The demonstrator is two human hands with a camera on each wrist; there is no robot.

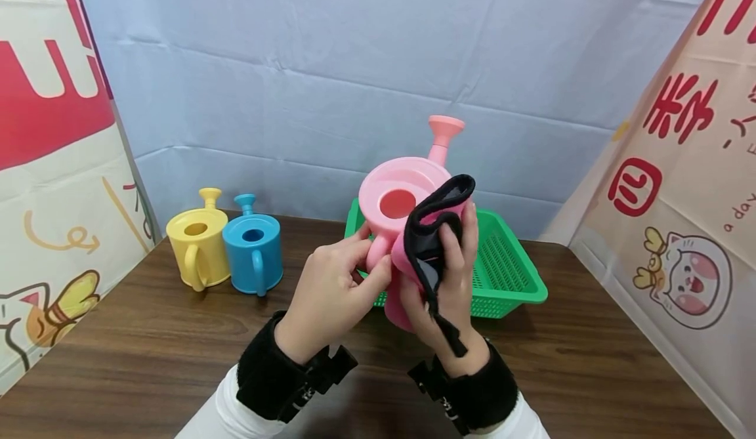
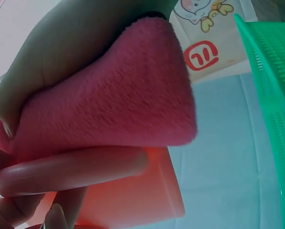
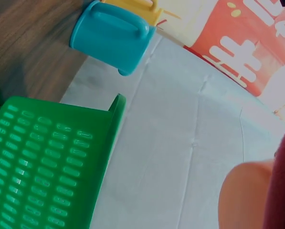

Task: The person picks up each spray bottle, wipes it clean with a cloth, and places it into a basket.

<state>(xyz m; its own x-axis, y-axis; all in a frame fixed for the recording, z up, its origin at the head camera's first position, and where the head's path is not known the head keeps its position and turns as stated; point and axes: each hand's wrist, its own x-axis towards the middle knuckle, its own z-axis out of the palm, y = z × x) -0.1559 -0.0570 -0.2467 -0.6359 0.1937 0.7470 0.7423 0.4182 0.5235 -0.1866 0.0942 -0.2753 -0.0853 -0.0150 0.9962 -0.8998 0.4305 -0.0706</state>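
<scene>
A pink watering can (image 1: pixel 378 193) is raised over the green basket in the head view, its spout pointing away. My left hand (image 1: pixel 333 291) grips its handle (image 1: pixel 378 250) with fingers and thumb. In my right hand (image 1: pixel 457 281) is a folded pink plush cloth (image 2: pixel 123 95) with a black and grey reverse side, held against the can near the handle. The left wrist view shows the cloth's plush face right at the handle, with the can's body behind. Only a slice of the can (image 3: pixel 242 195) shows in the right wrist view.
A green slotted basket (image 1: pixel 525 281) stands behind the hands on the brown wooden table (image 1: pixel 177 360). To the left, a yellow watering can (image 1: pixel 203 249) and a blue watering can (image 1: pixel 260 255) stand side by side. Blue-grey cloth (image 1: pixel 283 84) hangs behind, with printed sheets either side.
</scene>
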